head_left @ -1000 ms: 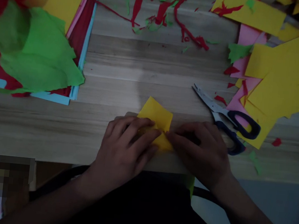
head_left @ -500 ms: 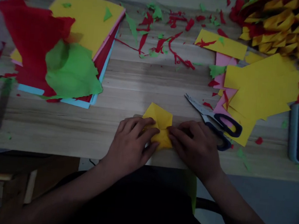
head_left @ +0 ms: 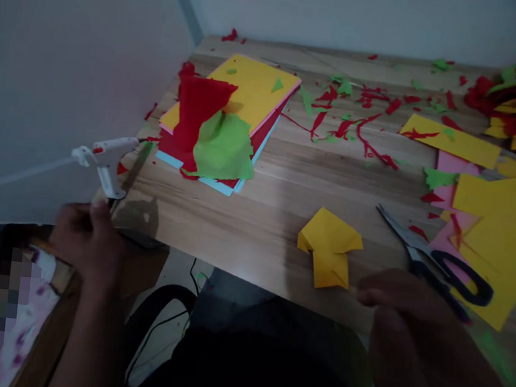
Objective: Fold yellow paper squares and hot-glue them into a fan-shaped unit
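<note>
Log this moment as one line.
Left hand: at glue gun, grip unclear | Right hand: near folded yellow paper on table | Scissors: right of paper

No text, label, brand, number or sign is legible. Glue gun [head_left: 115,150], left of the frame: no readable marking. Scissors [head_left: 422,248], lower right: none readable. Paper stack [head_left: 264,94], upper left: none readable.

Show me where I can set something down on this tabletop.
Bare tabletop lies between the paper stack and the scissors, behind the folded yellow paper; more runs along the near edge, left of that paper. It is crowded on the right, with yellow sheets, and at the back, strewn with scraps.
</note>
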Available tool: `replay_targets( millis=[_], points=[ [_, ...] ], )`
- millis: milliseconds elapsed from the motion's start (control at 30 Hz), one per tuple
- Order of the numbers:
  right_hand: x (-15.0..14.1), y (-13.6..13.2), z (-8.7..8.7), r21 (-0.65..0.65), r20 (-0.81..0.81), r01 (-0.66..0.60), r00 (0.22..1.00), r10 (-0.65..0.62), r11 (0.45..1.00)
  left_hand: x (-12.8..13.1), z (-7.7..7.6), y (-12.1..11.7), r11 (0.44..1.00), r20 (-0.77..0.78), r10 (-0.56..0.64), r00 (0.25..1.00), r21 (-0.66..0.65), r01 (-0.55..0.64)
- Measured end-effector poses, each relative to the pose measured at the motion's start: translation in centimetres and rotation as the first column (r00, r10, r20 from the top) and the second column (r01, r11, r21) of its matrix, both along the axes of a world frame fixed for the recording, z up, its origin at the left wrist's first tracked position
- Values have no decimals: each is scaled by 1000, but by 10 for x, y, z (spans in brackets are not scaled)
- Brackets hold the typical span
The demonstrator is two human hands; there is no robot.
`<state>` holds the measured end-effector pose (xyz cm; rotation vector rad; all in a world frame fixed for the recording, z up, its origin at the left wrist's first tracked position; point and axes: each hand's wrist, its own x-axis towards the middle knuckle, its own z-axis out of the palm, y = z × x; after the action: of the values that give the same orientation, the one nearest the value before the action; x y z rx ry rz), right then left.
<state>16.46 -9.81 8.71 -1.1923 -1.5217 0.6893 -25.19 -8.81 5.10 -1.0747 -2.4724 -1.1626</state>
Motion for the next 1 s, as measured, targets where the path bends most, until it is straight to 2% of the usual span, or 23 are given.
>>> replay_targets(
  millis=[67, 100, 167, 267, 400, 533, 700, 867, 1000],
  points=[
    [-22, 5, 5, 16, -60, -147, 987, 148, 989, -23, 2, 9, 996, 14, 78, 997, 30, -78],
    [-32, 8, 5, 18, -72, -212, 974, 213, 977, -31, 5, 15, 997, 44, 81, 996, 13, -81],
    [-50, 15, 4, -2, -75, -303, 950, 302, 953, -42, 11, 26, 997, 152, 13, 988, -72, -2],
    [-70, 22, 0, -24, -48, -350, 936, 349, 936, -47, 18, 41, 977, 309, -81, 948, -164, 137],
    [-83, 22, -5, 8, 2, -377, 926, 377, 926, -41, 17, 44, 977, 380, -96, 920, -143, 161],
    [-79, 19, -10, -20, 38, -350, 936, 351, 937, -35, 6, 37, 996, 347, -18, 938, -78, 48],
    [-64, 14, -20, -69, 77, -305, 948, 310, 950, -37, -3, 27, 994, 313, 97, 945, -83, -75],
    [-52, 12, -27, -52, 146, -306, 939, 311, 950, -33, -3, 31, 996, 395, 86, 915, -40, -77],
    [-41, 10, -23, -40, 172, -298, 938, 300, 954, -28, 0, 36, 994, 421, 96, 902, 5, -109]
  ],
)
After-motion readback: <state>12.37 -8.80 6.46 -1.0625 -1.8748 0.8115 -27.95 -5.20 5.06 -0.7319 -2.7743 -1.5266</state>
